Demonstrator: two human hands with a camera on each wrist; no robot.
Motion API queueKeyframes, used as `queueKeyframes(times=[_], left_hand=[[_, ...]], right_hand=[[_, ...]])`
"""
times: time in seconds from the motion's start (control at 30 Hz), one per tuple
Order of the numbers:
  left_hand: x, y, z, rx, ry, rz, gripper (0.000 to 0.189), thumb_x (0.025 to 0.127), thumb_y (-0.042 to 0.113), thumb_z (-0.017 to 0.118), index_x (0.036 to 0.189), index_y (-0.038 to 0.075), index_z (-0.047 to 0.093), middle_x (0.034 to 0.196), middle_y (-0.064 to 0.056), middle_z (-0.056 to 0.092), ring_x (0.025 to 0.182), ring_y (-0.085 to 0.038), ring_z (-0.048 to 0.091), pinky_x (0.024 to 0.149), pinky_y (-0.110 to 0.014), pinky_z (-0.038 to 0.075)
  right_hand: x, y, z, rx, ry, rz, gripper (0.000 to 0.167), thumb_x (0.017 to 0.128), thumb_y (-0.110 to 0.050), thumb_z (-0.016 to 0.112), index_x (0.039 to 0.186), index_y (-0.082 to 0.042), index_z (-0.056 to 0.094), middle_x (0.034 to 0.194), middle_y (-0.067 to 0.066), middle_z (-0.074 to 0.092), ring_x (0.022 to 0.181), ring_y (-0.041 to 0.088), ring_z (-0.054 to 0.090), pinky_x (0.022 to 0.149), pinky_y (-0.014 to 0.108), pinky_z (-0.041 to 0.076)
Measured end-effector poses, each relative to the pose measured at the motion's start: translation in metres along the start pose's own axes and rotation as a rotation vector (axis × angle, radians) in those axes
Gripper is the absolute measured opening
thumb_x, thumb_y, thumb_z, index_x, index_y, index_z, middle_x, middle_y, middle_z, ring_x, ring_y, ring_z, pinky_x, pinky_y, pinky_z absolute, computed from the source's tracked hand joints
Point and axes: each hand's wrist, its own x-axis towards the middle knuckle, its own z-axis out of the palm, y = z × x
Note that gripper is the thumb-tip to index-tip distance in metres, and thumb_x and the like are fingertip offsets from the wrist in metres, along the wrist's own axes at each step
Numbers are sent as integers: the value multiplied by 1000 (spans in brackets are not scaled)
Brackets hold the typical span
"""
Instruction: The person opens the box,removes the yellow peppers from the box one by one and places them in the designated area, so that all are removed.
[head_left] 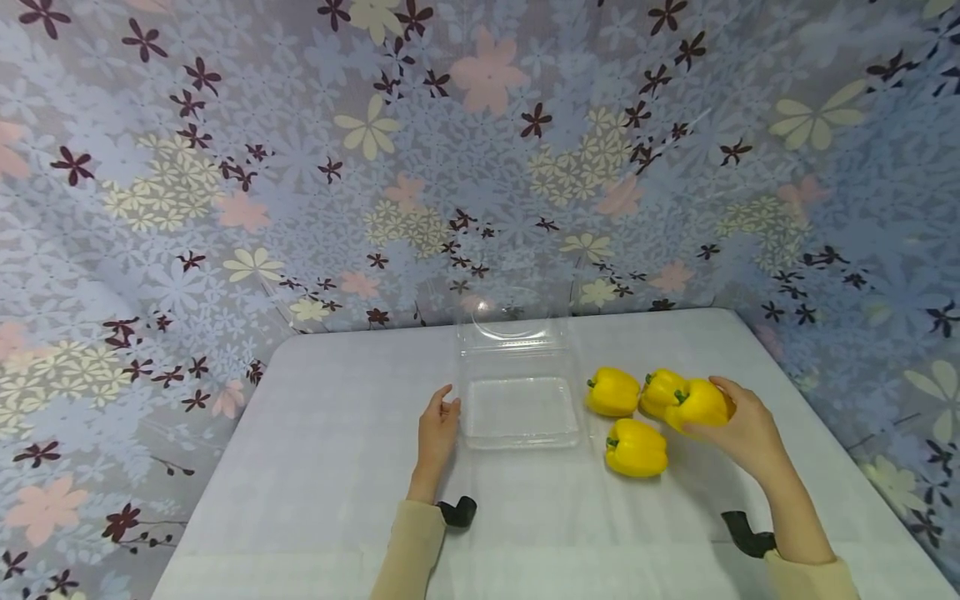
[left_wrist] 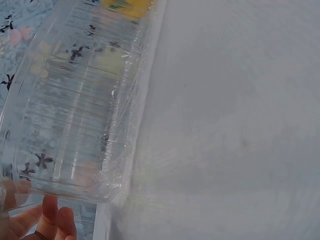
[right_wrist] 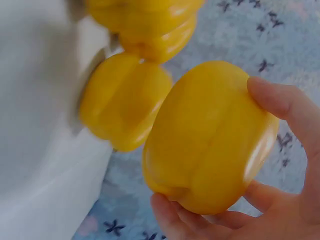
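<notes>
A yellow bell pepper (head_left: pixel 701 404) is in my right hand (head_left: pixel 750 433), thumb on one side and fingers on the other. In the right wrist view this held bell pepper (right_wrist: pixel 210 140) is off the table, with another bell pepper (right_wrist: pixel 125 102) behind it. My left hand (head_left: pixel 437 429) is at the left edge of a clear plastic clamshell container (head_left: pixel 521 442), its lid (head_left: pixel 513 329) raised at the back. In the left wrist view the left fingers (left_wrist: pixel 49 215) meet the container's rim; part of the hand shows through the plastic, and the thumb's exact contact is unclear.
On the table right of the container lie three more yellow bell peppers: a left one (head_left: pixel 612 392), a front one (head_left: pixel 636 448) and one partly hidden (head_left: pixel 660 392). White cloth covers the table (head_left: pixel 322 467). A floral curtain (head_left: pixel 300 167) hangs behind and at both sides.
</notes>
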Motion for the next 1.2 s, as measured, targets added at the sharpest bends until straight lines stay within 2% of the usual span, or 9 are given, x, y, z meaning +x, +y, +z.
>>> queueKeyframes(times=[0.2, 0.5, 0.87, 1.2], left_hand=[[1, 0, -1, 0, -2, -3, 35, 95, 16, 56, 128, 3, 57, 83, -13, 63, 62, -5, 49, 56, -20, 41], [1, 0, 0, -19, 1, 9, 35, 95, 15, 56, 127, 1, 56, 82, -14, 64, 62, -5, 50, 56, -20, 42], [1, 3, 3, -17, -1, 5, 35, 95, 15, 57, 127, 2, 57, 82, -13, 64, 64, -6, 50, 59, -20, 42], [0, 0, 1, -21, 3, 10, 36, 95, 15, 57, 127, 0, 56, 80, -12, 62, 60, -4, 47, 56, -18, 40]], right_hand=[[-10, 27, 1, -47, -88, 67, 97, 79, -37, 75, 143, 13, 24, 137, 45, 29, 121, 60, 30, 94, 73, 29], [-12, 45, 20, -79, -187, 48, 98, 73, -33, 79, 140, 16, 27, 133, 45, 32, 118, 59, 34, 94, 71, 30], [-11, 52, 30, -48, -162, -44, 90, 65, -22, 84, 133, 12, 36, 125, 41, 38, 113, 54, 40, 93, 69, 32], [-12, 53, 33, -18, -191, -63, 89, 69, -23, 83, 135, 11, 34, 127, 39, 37, 114, 53, 39, 93, 70, 30]])
